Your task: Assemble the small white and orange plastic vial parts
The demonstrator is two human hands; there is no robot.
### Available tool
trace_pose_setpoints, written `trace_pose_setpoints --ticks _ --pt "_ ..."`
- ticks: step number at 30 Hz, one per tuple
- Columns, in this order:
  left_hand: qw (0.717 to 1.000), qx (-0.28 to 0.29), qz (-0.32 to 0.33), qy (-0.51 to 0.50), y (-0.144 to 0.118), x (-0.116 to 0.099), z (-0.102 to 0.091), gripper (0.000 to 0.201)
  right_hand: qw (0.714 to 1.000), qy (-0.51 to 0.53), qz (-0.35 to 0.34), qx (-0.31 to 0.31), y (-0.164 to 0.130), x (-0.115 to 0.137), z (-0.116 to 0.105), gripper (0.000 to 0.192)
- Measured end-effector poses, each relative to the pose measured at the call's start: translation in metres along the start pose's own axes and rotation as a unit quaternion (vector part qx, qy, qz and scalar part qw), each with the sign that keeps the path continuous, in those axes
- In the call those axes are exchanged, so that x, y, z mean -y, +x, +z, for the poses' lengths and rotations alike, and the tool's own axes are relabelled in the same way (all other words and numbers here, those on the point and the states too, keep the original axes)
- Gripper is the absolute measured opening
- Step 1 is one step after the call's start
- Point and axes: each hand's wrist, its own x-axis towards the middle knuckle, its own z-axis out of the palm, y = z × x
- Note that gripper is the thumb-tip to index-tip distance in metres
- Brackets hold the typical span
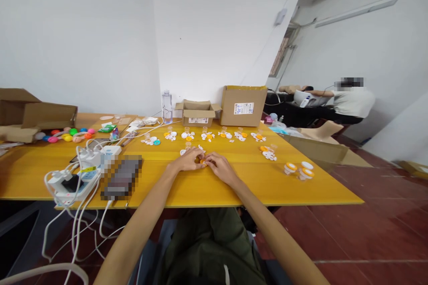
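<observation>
Both hands meet over the yellow table, close in front of me. My left hand is closed round a small orange part, which its fingers partly cover. From the other side, my right hand pinches at the same orange part with its fingertips. Just beyond my left hand lie small white pieces. Farther back, several little groups of white and orange pieces lie in a row, with small clear cups near them. One group includes a teal disc.
Several capped clear cups stand at right. Behind are an open carton, a larger box and a bottle. Power strips, cables and a phone occupy the left. A person sits beyond, at right.
</observation>
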Motion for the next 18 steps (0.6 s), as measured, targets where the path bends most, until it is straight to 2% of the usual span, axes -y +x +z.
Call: trace_pose_setpoints --ticks 18 --pt "1.0 0.002 0.011 0.016 0.0017 0.0028 0.0016 0.014 1.0 -0.024 0.01 0.0 -0.0003 0.0014 0.0 0.017"
